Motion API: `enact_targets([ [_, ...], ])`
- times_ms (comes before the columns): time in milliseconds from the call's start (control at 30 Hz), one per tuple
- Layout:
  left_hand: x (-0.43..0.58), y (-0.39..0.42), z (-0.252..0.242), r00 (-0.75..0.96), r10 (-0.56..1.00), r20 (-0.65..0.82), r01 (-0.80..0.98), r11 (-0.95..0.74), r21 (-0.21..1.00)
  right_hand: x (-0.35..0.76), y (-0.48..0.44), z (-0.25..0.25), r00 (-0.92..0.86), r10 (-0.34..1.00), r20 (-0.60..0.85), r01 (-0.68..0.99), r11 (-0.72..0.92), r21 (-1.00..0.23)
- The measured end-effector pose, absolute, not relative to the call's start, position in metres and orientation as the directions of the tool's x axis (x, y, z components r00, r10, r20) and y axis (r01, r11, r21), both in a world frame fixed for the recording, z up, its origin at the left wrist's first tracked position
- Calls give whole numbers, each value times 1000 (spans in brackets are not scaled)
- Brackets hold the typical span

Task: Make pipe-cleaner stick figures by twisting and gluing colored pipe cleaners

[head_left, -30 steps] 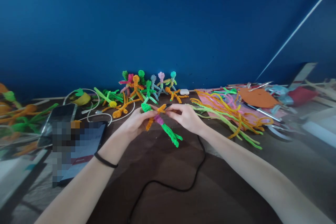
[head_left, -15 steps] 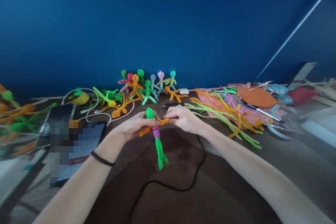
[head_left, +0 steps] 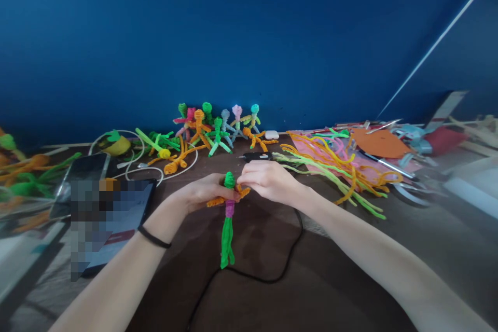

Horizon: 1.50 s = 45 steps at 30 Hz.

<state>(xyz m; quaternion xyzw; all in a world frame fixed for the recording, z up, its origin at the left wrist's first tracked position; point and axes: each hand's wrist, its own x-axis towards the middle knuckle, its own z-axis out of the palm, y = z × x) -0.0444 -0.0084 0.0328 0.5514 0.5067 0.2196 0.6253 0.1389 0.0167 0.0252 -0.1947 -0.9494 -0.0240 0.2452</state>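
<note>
Left hand: thumb and fingers pinched on the fuzzy figure just below its head, holding it up between the two hands (head_left: pixel 208 192).
Right hand: fingers drawn together at the orange arm on the figure's right-hand side in view; the fingertips are partly hidden, so I cannot tell whether they grip it or merely touch (head_left: pixel 266 180).
Fuzzy figure: upright in front of the person, above the surface, legs hanging downward (head_left: pixel 230 209).
Best hold: probably a firm left pinch close to the orange arms, so that any bending does not twist the purple middle.
Orange arm: likely best worked in small, gentle turns; the soft pile would flatten under a hard squeeze (head_left: pixel 244 193).
Green legs: hanging free, and better left untouched while the arm is handled (head_left: pixel 227 238).
Black cord: curving across the surface near the feet; worth keeping the legs from snagging on it (head_left: pixel 272 281).
Black device: lying just beyond the right hand, so the knuckles want care (head_left: pixel 257 156).
Loose stems: spread to the right, well apart from the figure (head_left: pixel 342 189).
Standing figures: grouped against the blue wall, handy for comparing arm shape (head_left: pixel 218 135).
</note>
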Motion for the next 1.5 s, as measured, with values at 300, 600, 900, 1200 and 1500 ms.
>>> enact_targets([
  [300, -43, -7, 29, 298, 882, -365, 299, 277, 913, 137, 12, 26, -764, 379, 522, 431, 902, -23],
  [600, -42, -4, 32, 138, 945, -297, 87, 287, 954, 129, 2, 31, -513, 717, 472, 282, 660, -696],
  [900, -46, 2, 33, 114, 948, -298, -135, 312, 941, 130, 8, 31, -395, 881, 261, 62, 309, -949],
  [1200, -45, -4, 43, 77, 959, -273, -151, 281, 948, 131, 20, 25, -433, 882, 189, -51, 185, -981],
  [1500, -45, -10, 43, 308, 911, -274, -6, 290, 957, 134, 25, 21, -564, 826, -23, -51, -62, -997],
])
